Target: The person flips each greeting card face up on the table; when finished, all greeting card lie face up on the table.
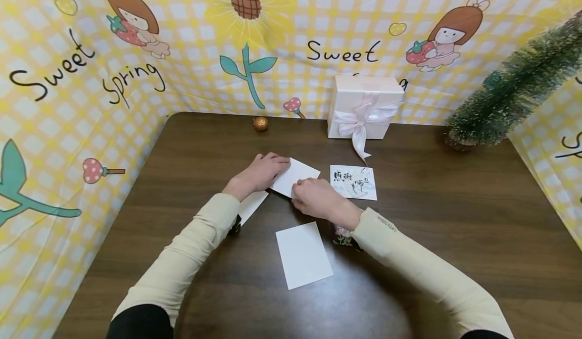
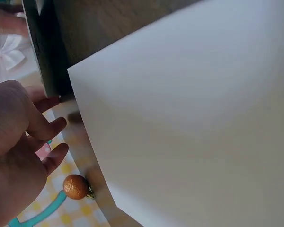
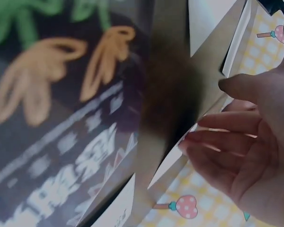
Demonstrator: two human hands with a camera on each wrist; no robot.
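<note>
- A blank white card [image 1: 303, 254] lies nearest on the brown surface [image 1: 454, 238].
- Mid-surface, the left hand [image 1: 260, 174] and right hand [image 1: 317, 198] pinch a white envelope [image 1: 294, 176] between them.
- Just right lies a printed card [image 1: 353, 182].
- Farther back stands a gift box [image 1: 364, 107].

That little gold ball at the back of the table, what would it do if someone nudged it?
The gold ball looks round and sits free on the flat table, so it would probably roll at a light push. It is small and looks like an ornament, so it is likely light. Its glittery surface may give fingers some grip, though its roundness could let it slip from a pinch.
</note>
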